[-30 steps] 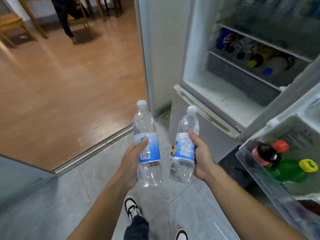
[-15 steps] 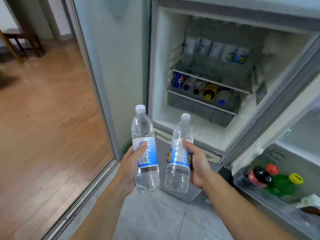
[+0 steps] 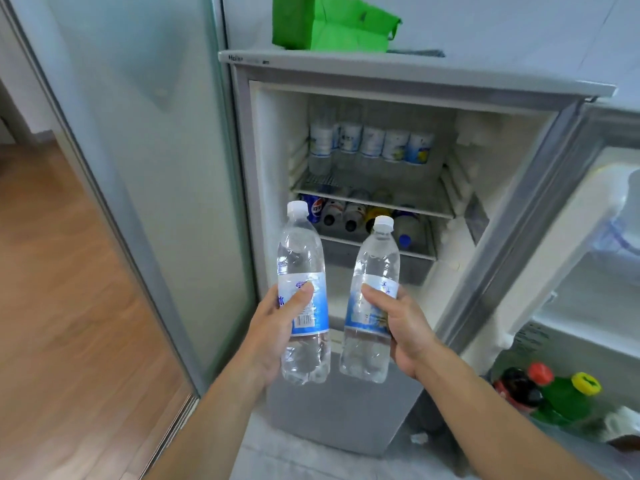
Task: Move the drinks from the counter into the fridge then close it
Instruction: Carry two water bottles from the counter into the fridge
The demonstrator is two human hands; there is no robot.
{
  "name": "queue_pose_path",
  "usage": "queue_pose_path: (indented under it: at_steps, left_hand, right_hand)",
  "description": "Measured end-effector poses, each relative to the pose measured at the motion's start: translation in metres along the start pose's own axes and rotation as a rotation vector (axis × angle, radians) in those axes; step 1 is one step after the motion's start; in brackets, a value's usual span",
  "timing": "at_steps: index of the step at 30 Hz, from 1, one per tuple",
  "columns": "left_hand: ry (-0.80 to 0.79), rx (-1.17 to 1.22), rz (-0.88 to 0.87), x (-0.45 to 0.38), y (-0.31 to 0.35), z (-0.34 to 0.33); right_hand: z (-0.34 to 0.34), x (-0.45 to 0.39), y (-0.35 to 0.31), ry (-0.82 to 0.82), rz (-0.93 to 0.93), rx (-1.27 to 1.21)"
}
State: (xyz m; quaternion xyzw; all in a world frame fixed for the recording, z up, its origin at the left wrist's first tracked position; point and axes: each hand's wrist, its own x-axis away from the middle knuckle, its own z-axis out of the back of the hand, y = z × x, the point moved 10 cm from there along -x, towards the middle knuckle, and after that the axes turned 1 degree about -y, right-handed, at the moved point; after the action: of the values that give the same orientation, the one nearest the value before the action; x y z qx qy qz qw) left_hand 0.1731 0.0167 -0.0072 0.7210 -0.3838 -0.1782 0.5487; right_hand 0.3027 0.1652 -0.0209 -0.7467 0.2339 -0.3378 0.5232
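Two clear plastic water bottles with white caps and blue-and-white labels are held upright, side by side, before an open silver fridge (image 3: 419, 72). The left bottle (image 3: 302, 289) is gripped at its label by the left hand (image 3: 273, 327), fingers and thumb curled round it; the right bottle (image 3: 372, 299) is gripped likewise by the right hand (image 3: 403, 327). A row of labelled bottles (image 3: 372, 143) is seen on the upper wire shelf, further drinks lying below. A green bag (image 3: 332, 22) rests on the fridge top. Red-capped and yellow-capped bottles are stored in the open door's rack (image 3: 571, 434).
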Motion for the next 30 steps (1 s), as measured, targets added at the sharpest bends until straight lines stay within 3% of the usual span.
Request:
queue_pose_path:
  at_steps: [10,24,30]
  left_hand:
    - [-0.03,-0.182,-0.113,-0.099,0.035,-0.031]
    - [0.111,-0.311,-0.372,-0.27,0.116,-0.082]
    - [0.035,-0.316,-0.467,-0.337,0.137,-0.111]
  right_hand:
    - [0.021,-0.081,-0.055,0.107,0.187,-0.048]
    - [0.061,-0.183,-0.141,0.348,0.449,-0.027]
    - [0.061,-0.243,-0.184,0.37,0.51,-0.013]
